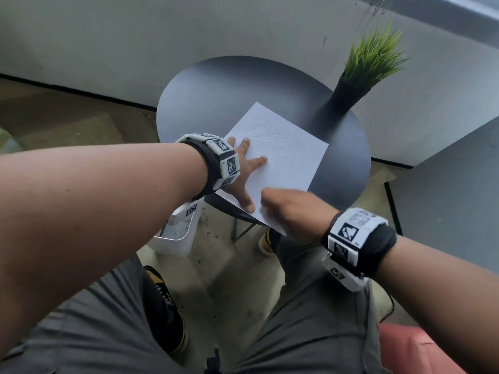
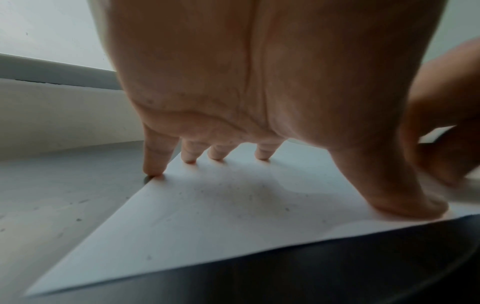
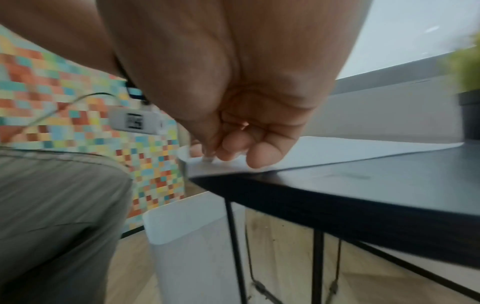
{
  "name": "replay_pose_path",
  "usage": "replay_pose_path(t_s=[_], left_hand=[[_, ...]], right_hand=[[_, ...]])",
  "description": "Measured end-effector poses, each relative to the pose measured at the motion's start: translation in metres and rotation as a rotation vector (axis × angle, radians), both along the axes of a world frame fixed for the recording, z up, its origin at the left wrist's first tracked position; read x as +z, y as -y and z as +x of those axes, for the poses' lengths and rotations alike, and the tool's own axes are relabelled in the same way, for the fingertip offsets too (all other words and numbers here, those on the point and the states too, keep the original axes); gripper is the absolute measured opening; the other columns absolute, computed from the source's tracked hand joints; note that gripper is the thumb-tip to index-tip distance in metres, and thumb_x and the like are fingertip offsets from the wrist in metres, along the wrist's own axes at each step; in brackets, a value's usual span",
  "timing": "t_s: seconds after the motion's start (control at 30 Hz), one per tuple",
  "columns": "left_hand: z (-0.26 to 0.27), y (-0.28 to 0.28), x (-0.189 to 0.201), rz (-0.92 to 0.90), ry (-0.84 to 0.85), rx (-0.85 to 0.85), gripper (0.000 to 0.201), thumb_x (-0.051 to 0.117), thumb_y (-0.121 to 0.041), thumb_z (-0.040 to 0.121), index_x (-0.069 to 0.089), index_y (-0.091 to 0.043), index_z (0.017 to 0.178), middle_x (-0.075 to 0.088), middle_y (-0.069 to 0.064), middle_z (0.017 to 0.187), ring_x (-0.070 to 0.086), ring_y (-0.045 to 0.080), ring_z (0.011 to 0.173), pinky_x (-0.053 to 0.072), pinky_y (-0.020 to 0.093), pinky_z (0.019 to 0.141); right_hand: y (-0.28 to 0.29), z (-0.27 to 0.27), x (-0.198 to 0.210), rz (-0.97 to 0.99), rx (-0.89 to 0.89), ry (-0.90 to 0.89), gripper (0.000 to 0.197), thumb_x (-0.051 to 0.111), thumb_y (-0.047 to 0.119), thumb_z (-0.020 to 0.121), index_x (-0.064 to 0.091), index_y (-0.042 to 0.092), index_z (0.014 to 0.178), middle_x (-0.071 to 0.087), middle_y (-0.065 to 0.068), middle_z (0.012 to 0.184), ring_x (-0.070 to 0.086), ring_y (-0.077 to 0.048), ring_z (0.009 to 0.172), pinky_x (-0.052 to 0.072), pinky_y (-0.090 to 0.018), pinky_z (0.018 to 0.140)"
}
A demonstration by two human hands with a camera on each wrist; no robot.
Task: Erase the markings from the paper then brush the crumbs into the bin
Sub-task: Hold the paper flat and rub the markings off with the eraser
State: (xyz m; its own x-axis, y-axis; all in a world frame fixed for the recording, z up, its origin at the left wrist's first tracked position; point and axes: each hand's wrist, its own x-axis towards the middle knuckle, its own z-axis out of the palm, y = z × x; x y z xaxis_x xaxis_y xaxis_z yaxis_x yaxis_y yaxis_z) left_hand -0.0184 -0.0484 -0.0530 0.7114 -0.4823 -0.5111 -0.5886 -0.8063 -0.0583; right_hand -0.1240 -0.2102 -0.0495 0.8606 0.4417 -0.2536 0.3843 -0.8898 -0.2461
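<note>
A white sheet of paper point(image 1: 291, 157) with faint pencil marks lies on the round black table point(image 1: 229, 90), its near corner hanging over the edge. My left hand point(image 1: 243, 168) presses flat on the sheet's left part with spread fingers point(image 2: 262, 154). Dark eraser crumbs point(image 2: 249, 197) dot the paper point(image 2: 207, 236) under that palm. My right hand point(image 1: 291, 211) is curled at the near corner of the paper point(image 3: 337, 148), pinching a small whitish eraser point(image 3: 207, 158) against it; the eraser is mostly hidden. The white bin point(image 1: 178, 238) stands on the floor below the table's left edge.
A black vase with a green grass plant point(image 1: 343, 101) stands at the table's right rear, close to the paper's far corner. Thin black table legs point(image 3: 233, 246) run beside the bin point(image 3: 187, 236). My knees sit under the near edge, and a red seat point(image 1: 421, 349) shows bottom right.
</note>
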Motion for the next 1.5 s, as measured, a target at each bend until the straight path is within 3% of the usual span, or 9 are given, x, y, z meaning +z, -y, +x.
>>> replay_pose_path(t_s=[0.07, 0.17, 0.33, 0.43, 0.67, 0.77, 0.93, 1.13, 1.5], left_hand=[[-0.001, 0.0, 0.0, -0.002, -0.001, -0.001, 0.134, 0.07, -0.086, 0.054, -0.008, -0.046, 0.155, -0.017, 0.012, 0.165, -0.007, 0.044, 0.15, 0.018, 0.066, 0.116], [-0.001, -0.002, 0.002, -0.02, -0.006, -0.001, 0.131, 0.069, -0.086, 0.056, -0.007, -0.047, 0.155, -0.016, 0.011, 0.166, -0.006, 0.042, 0.151, 0.018, 0.065, 0.116], [-0.01, -0.014, -0.008, -0.129, 0.035, 0.026, 0.13, 0.053, -0.098, 0.053, -0.005, -0.043, 0.156, -0.012, 0.005, 0.167, -0.004, 0.033, 0.152, 0.015, 0.062, 0.117], [-0.026, -0.021, -0.017, -0.193, 0.079, 0.075, 0.135, 0.044, -0.101, 0.054, -0.003, -0.031, 0.159, -0.012, 0.003, 0.167, -0.007, 0.029, 0.153, 0.009, 0.06, 0.119], [-0.059, -0.031, -0.012, -0.233, -0.002, 0.14, 0.128, 0.036, -0.099, 0.063, -0.004, -0.026, 0.159, -0.017, 0.001, 0.167, -0.013, 0.027, 0.153, 0.002, 0.062, 0.119], [-0.073, -0.031, -0.012, -0.246, 0.016, 0.14, 0.12, 0.037, -0.095, 0.068, 0.002, -0.026, 0.159, -0.012, 0.001, 0.168, -0.008, 0.027, 0.154, 0.006, 0.059, 0.119], [-0.089, -0.044, -0.005, -0.245, 0.056, 0.103, 0.1, 0.038, -0.086, 0.08, 0.014, -0.029, 0.158, 0.001, 0.0, 0.168, 0.007, 0.027, 0.15, 0.019, 0.053, 0.115], [-0.071, -0.05, 0.022, -0.324, 0.071, 0.171, 0.069, 0.049, -0.069, 0.091, 0.039, -0.036, 0.15, 0.039, -0.003, 0.15, 0.036, 0.024, 0.136, 0.037, 0.045, 0.107], [-0.025, -0.047, 0.023, -0.127, 0.035, 0.114, 0.11, 0.063, -0.078, 0.075, 0.009, -0.032, 0.16, 0.001, -0.001, 0.169, 0.005, 0.021, 0.154, 0.022, 0.049, 0.121]], right_hand=[[0.002, 0.001, 0.001, 0.017, 0.02, -0.051, 0.01, 0.048, 0.025, 0.094, 0.047, 0.017, 0.1, 0.058, -0.002, 0.091, 0.049, -0.023, 0.079, 0.043, -0.034, 0.071], [0.036, 0.035, 0.003, 0.005, -0.424, -0.036, 0.015, 0.056, 0.03, 0.092, 0.056, 0.022, 0.104, 0.062, 0.001, 0.092, 0.054, -0.022, 0.084, 0.045, -0.031, 0.077], [0.015, 0.031, 0.013, 0.967, -0.838, -0.318, 0.015, 0.067, 0.011, 0.09, 0.058, 0.004, 0.1, 0.064, -0.016, 0.078, 0.062, -0.024, 0.062, 0.057, -0.04, 0.072], [-0.014, 0.012, 0.009, 1.078, -0.799, -0.581, 0.011, 0.062, 0.0, 0.09, 0.055, 0.004, 0.097, 0.068, -0.02, 0.089, 0.068, -0.029, 0.074, 0.058, -0.042, 0.078], [0.028, 0.03, 0.011, 1.499, -1.129, -0.295, 0.014, 0.052, -0.005, 0.09, 0.057, 0.007, 0.086, 0.066, -0.021, 0.11, 0.07, -0.029, 0.093, 0.057, -0.034, 0.082], [0.003, 0.016, 0.002, 1.289, -0.929, -0.561, 0.014, 0.054, -0.006, 0.088, 0.057, 0.007, 0.09, 0.07, -0.022, 0.108, 0.071, -0.032, 0.093, 0.058, -0.038, 0.079], [0.013, 0.025, 0.008, 1.174, -1.143, -0.181, 0.011, 0.055, 0.014, 0.095, 0.052, 0.01, 0.106, 0.065, -0.013, 0.092, 0.065, -0.022, 0.068, 0.052, -0.032, 0.06], [0.006, 0.024, 0.003, 0.476, -0.623, -0.173, 0.01, 0.058, 0.026, 0.092, 0.055, 0.017, 0.096, 0.072, -0.005, 0.077, 0.063, -0.018, 0.064, 0.047, -0.026, 0.058], [0.013, 0.031, 0.008, 0.361, -0.462, -0.187, 0.016, 0.058, 0.028, 0.093, 0.059, 0.017, 0.104, 0.068, 0.004, 0.08, 0.057, -0.006, 0.063, 0.038, -0.018, 0.052]])
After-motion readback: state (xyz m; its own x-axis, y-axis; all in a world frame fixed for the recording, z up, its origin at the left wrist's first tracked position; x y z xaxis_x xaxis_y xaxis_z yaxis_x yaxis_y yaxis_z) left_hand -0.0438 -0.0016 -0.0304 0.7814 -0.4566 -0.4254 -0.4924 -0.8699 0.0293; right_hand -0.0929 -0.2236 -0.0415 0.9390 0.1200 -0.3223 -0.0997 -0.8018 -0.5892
